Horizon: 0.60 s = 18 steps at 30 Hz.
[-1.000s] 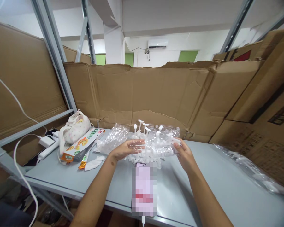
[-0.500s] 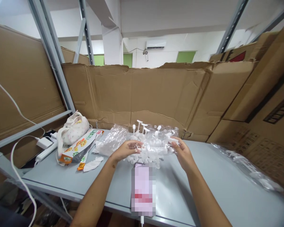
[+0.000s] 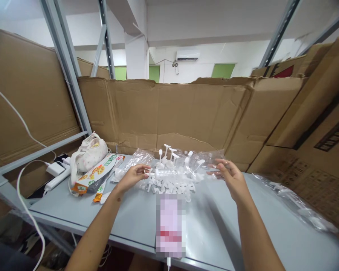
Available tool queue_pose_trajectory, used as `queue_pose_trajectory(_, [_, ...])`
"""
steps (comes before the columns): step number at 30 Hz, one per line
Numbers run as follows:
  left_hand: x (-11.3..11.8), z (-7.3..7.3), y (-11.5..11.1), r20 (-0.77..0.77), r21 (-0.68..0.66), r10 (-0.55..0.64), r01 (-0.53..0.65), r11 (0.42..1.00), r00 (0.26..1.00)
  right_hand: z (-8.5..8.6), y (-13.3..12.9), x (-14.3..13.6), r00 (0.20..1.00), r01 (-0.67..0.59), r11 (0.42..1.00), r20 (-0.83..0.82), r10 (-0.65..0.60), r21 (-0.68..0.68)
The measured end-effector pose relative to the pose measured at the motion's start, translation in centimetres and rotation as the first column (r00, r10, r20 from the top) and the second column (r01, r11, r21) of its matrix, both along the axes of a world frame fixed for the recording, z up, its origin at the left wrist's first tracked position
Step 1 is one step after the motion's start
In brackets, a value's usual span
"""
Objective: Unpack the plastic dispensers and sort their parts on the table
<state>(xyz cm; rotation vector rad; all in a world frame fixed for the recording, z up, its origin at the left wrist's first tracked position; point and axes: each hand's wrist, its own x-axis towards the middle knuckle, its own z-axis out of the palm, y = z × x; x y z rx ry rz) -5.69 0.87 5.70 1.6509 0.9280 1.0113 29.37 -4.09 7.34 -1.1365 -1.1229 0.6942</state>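
My left hand [image 3: 136, 176] pinches the white end of a clear ridged plastic tube [image 3: 165, 173], which looks like a syringe barrel and lies nearly level. At the other side, my right hand [image 3: 230, 177] has its fingers around the edge of a clear plastic bag [image 3: 207, 160]. The bag's film stretches left from that hand, behind the tube. White T-topped rods [image 3: 173, 154] stick up behind the tube. Below it is a pile of small white plastic pieces [image 3: 172, 187]. Part of the pile is hidden by the tube and the film.
A phone [image 3: 171, 226] with a cable lies in front of the pile. To the left are a crumpled clear bag [image 3: 135, 160], a printed orange-and-white box [image 3: 100, 175], a white cloth bag [image 3: 92, 152] and a power strip [image 3: 56, 178]. Another filled plastic bag [image 3: 302, 205] lies right. Cardboard [image 3: 175, 109] walls the back.
My hands have moved apart. The left has drawn the tube leftward, now clear of the film at its near side, while the right has shifted right with the bag's edge.
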Motion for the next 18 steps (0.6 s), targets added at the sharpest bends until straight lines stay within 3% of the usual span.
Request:
queue_pose_trajectory(5, [-1.3, -0.7, -0.9, -0.023, -0.001, 0.088, -0.088, 0.996, 0.996, 2.1, -0.6, -1.1, 0.989, 0.022, 0.999, 0.147, -0.025, 0.025])
queue_pose_trajectory(18, [-1.7, -2.2, -1.5, 0.028, 0.024, 0.123, -0.124, 0.992, 0.992, 5.8, -1.7, -1.8, 0.872, 0.144, 0.985, 0.457, -0.173, 0.099])
